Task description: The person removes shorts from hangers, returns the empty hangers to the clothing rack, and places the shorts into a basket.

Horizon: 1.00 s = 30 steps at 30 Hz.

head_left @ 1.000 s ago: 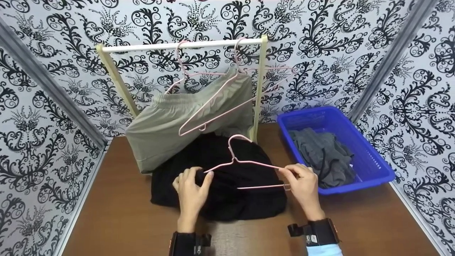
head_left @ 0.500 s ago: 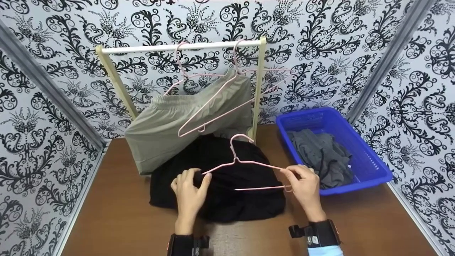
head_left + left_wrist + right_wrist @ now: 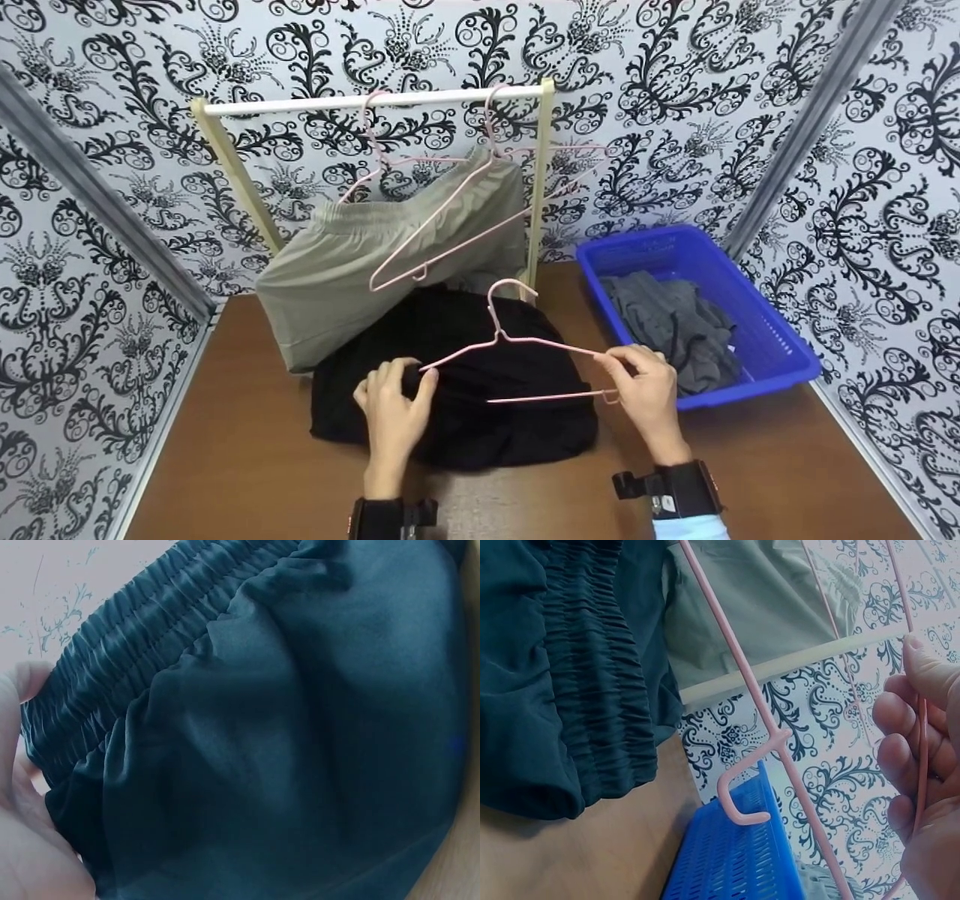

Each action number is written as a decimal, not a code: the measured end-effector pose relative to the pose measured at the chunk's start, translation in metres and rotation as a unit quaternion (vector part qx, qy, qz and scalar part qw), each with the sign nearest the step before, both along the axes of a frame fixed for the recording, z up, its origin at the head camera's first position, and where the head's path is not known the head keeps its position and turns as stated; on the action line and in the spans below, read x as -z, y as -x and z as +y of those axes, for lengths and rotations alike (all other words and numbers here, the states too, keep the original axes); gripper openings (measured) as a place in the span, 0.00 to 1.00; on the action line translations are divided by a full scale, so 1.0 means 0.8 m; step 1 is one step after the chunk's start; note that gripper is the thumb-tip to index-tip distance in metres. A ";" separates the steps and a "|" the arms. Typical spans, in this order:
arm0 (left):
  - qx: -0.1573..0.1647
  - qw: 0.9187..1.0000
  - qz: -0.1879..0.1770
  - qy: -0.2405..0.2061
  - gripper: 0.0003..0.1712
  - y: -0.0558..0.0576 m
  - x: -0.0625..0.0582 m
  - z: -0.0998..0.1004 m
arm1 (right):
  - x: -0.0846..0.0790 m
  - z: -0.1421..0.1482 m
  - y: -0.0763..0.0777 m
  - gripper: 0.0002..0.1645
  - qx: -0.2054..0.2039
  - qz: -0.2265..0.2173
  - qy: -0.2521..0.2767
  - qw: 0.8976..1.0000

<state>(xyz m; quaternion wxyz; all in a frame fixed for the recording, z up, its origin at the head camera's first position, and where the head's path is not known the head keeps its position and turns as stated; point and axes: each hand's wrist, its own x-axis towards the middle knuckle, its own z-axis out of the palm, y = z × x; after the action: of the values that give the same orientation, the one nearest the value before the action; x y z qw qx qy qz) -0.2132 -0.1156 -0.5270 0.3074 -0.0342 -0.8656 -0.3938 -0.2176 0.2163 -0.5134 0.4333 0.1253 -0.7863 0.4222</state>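
My left hand [image 3: 394, 409] pinches the gathered elastic waistband of black shorts [image 3: 517, 439], which lie on the table. The left wrist view shows the ruched waistband [image 3: 127, 652] close up, with thumb and fingers at its end. In my right hand [image 3: 649, 390] is a pink wire hanger [image 3: 555, 344], gripped by its right shoulder, hook up. The hanger's left tip reaches my left thumb, and the left part of its lower bar [image 3: 540, 397] is hidden at the waistband. In the right wrist view, my fingers [image 3: 896, 716] curl round the wire.
Behind stands a rack with a white rail [image 3: 300, 103] and pale wooden posts. Beige shorts [image 3: 337, 270] hang on it from pink hangers [image 3: 457, 245], one jutting forward over the black shorts. At right, a blue basket [image 3: 780, 322] holds a grey garment [image 3: 667, 322]. Patterned walls enclose the table.
My right hand and the hanger have shifted slightly right relative to the shorts. My left hand keeps its hold on the waistband. The head view has drifted a little.
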 end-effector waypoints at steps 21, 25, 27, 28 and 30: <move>0.003 1.000 -0.011 -0.013 0.12 0.003 -0.006 -0.006 | -0.005 0.007 -0.004 0.10 0.005 -0.021 0.009 1.000; -0.002 1.000 -0.010 -0.014 0.11 0.004 -0.006 -0.007 | -0.005 0.010 -0.004 0.10 0.008 -0.017 0.006 1.000; -0.003 1.000 -0.008 -0.017 0.11 0.004 -0.006 -0.008 | -0.006 0.011 -0.005 0.09 0.009 -0.016 0.004 1.000; -0.005 1.000 -0.007 -0.019 0.11 0.005 -0.006 -0.009 | -0.007 0.011 -0.006 0.09 0.010 -0.016 0.003 1.000; -0.007 1.000 -0.007 -0.022 0.11 0.005 -0.006 -0.010 | -0.008 0.012 -0.006 0.09 0.012 -0.014 0.003 1.000</move>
<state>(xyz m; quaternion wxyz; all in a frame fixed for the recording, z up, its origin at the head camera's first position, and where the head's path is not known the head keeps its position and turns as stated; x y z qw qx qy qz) -0.2173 -0.1233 -0.5221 0.3046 -0.0187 -0.8590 -0.4110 -0.2125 0.2259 -0.5073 0.4274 0.1091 -0.7925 0.4212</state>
